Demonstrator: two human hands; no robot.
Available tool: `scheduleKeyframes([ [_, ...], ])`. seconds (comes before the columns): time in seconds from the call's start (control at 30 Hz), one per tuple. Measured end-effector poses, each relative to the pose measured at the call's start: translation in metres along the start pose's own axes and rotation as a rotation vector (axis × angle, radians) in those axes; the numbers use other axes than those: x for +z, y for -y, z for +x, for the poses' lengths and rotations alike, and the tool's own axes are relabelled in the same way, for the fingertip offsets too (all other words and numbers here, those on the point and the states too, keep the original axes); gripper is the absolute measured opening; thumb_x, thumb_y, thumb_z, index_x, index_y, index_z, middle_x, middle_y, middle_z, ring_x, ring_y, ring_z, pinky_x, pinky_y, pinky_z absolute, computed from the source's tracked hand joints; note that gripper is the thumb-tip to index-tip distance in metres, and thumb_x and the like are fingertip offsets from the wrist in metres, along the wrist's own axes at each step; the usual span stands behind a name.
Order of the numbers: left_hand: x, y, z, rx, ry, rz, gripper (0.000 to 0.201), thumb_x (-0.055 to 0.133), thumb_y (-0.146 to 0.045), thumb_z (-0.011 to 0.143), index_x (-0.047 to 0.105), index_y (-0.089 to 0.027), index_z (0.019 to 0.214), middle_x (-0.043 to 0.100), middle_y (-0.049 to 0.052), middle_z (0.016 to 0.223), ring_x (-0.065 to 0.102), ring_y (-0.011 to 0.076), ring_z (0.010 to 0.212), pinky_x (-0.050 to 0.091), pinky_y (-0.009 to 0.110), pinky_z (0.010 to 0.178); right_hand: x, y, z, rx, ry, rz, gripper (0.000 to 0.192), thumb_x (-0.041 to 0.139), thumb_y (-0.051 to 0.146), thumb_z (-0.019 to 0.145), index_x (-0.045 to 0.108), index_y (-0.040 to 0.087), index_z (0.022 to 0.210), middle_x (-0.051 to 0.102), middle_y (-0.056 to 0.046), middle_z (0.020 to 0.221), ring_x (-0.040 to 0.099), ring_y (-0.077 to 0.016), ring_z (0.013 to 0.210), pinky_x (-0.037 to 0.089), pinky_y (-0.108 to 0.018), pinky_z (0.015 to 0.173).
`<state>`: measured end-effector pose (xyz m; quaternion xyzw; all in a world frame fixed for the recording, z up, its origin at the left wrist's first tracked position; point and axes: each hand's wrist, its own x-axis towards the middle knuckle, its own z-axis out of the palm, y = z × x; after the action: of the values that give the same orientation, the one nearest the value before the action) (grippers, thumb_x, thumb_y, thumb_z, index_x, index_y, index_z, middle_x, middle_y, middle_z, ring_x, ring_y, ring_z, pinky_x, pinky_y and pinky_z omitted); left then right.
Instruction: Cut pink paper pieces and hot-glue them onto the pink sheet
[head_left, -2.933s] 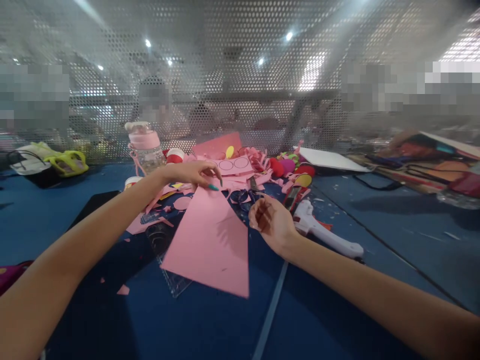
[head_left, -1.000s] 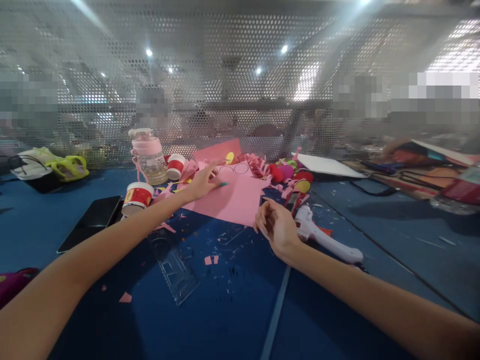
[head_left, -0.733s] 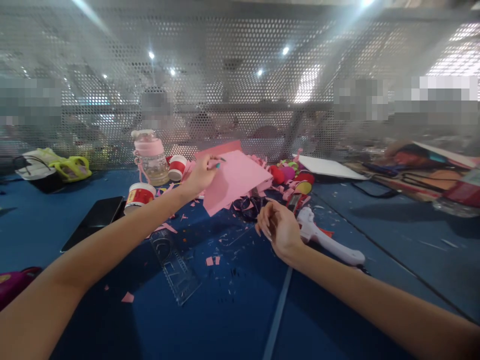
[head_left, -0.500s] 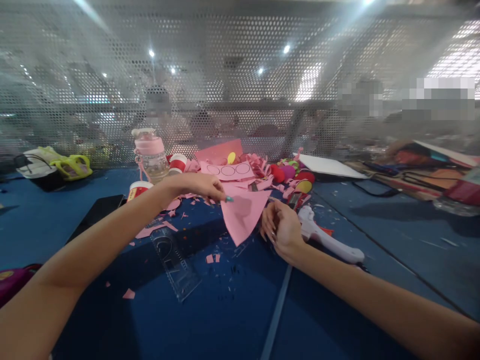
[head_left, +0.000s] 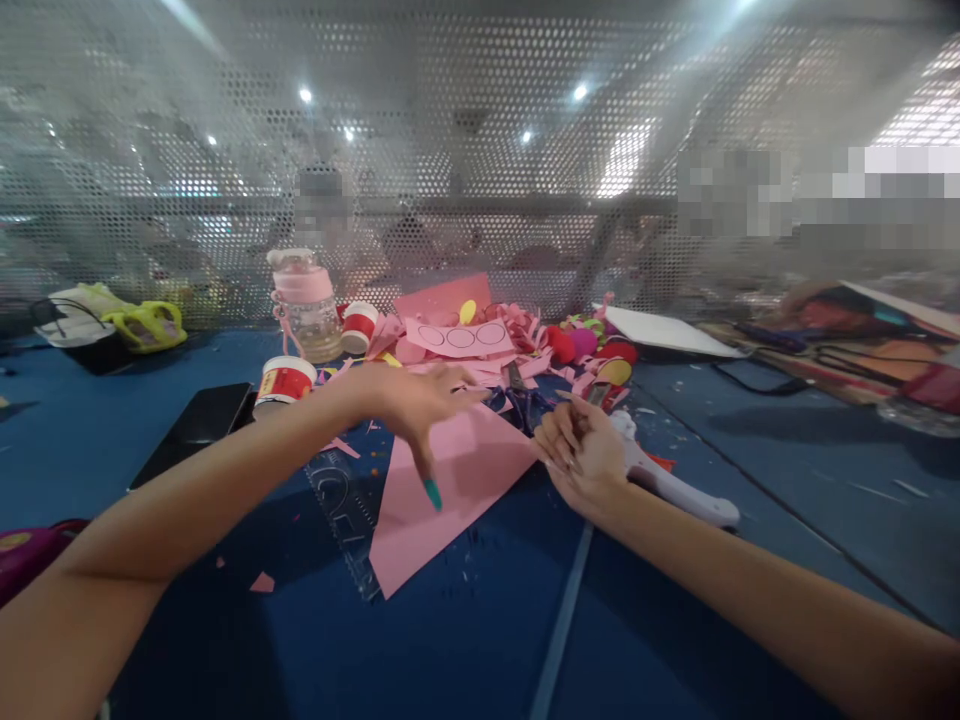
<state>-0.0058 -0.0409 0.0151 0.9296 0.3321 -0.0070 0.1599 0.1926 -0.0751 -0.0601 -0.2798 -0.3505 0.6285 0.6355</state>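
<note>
— Item under inspection?
— One pink sheet (head_left: 450,480), roughly triangular, plain, uncreased.
— Position?
— Flat on the blue table (head_left: 225,640), partly over a clear ruler (head_left: 341,510), one corner pointing near, its right corner pinched.

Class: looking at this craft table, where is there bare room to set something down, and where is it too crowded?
Bare blue table lies right of the glue gun, and on the near side of the pink sheet. Crowded: the scrap pile behind both hands, around the cup and bottle.

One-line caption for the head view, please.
Left hand spread over a pink paper sheet; right hand pinches its edge.
</note>
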Motion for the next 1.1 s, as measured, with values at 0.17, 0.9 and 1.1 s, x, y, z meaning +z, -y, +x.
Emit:
scheduleKeyframes([
  [0.17,0.059,-0.020,0.014,0.000,0.273,0.031,0.132,0.079,-0.052,0.028,0.015,-0.023,0.140,-0.002,0.016,0.148,-0.001,0.0521,0.127,0.015,0.068,0.093,0.005,0.012,-0.004,0.039,0.086,0.044,0.048,0.034,0.026,0.082,0.039,0.019,0.035,0.031,0.003,0.028,0.027,-0.0068,0.026,0.024,-0.018,0.029],
  [0.9,0.062,-0.105,-0.028,-0.200,0.248,0.144,0.081,0.041,-0.047,0.078,0.005,-0.011,0.141,-0.009,0.024,0.143,-0.005,0.0447,0.128,0.019,0.064,0.097,0.001,-0.006,0.007,0.004,-0.076,-0.123,0.026,0.052,0.028,0.078,0.060,0.013,0.058,0.060,-0.003,0.053,0.054,-0.0116,0.044,0.047,-0.025,0.048],
  [1.1,0.054,-0.103,-0.023,-0.142,0.371,0.265,0.093,0.052,-0.034,0.071,-0.003,-0.006,0.140,0.002,0.030,0.141,0.010,0.0430,0.129,0.033,0.052,0.096,0.001,-0.003,0.006,0.012,-0.103,-0.133,0.028,0.047,0.026,0.080,0.058,0.014,0.057,0.057,-0.001,0.051,0.053,-0.0118,0.044,0.047,-0.027,0.049],
])
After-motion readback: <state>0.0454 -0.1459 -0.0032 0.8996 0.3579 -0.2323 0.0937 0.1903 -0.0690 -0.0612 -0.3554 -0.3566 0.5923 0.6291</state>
